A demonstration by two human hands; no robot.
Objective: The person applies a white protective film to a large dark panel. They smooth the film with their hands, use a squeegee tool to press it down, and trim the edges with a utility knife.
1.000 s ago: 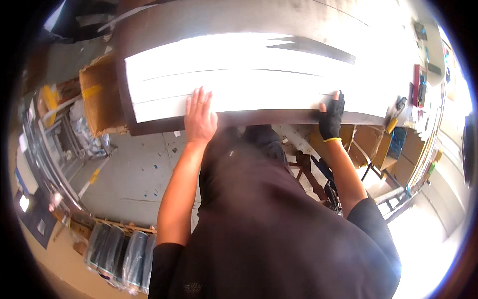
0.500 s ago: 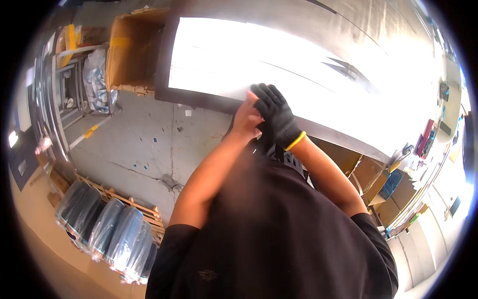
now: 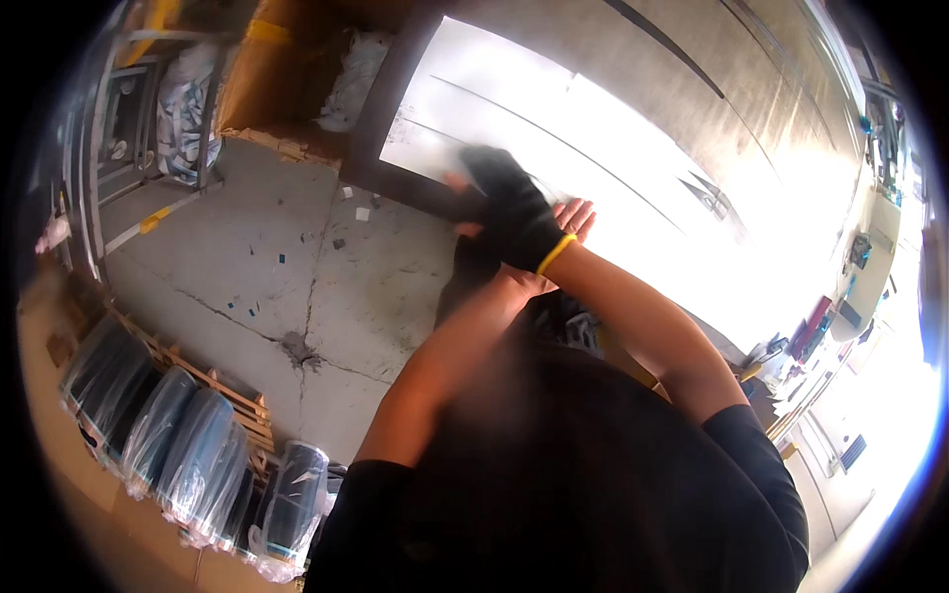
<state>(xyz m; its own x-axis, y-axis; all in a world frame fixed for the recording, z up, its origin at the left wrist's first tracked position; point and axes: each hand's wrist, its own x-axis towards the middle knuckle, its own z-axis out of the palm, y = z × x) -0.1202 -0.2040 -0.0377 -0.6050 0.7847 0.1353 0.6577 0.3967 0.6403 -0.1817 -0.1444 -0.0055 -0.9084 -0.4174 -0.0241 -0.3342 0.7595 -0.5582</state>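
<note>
My right hand (image 3: pixel 512 212) wears a black knit glove with a yellow cuff. It crosses over my bare left hand (image 3: pixel 574 216) at the near edge of the workbench (image 3: pixel 371 176). The left hand's stretched fingers show to the right of the glove; its palm is hidden beneath the right wrist. The gloved fingers are smeared by motion, and small skin-coloured patches beside them are too blurred to make out. Beyond the hands, a bright white surface (image 3: pixel 494 74) with thin dark lines covers much of the bench. A dark pointed object (image 3: pixel 707 198) lies farther right, washed out by glare.
An open cardboard box (image 3: pixel 262 84) holding crumpled white material stands left of the bench. Near a metal frame rack (image 3: pixel 99 178) hangs a whitish bag (image 3: pixel 186 119). Several plastic-wrapped dark rolls (image 3: pixel 188 455) stand by a wooden pallet (image 3: pixel 232 395). Cracked concrete floor (image 3: pixel 237 247) carries scattered scraps.
My gloved right hand has moved left across the left hand, whose fingers now show on the glove's right side. The view has shifted, and more of the rolls shows.
</note>
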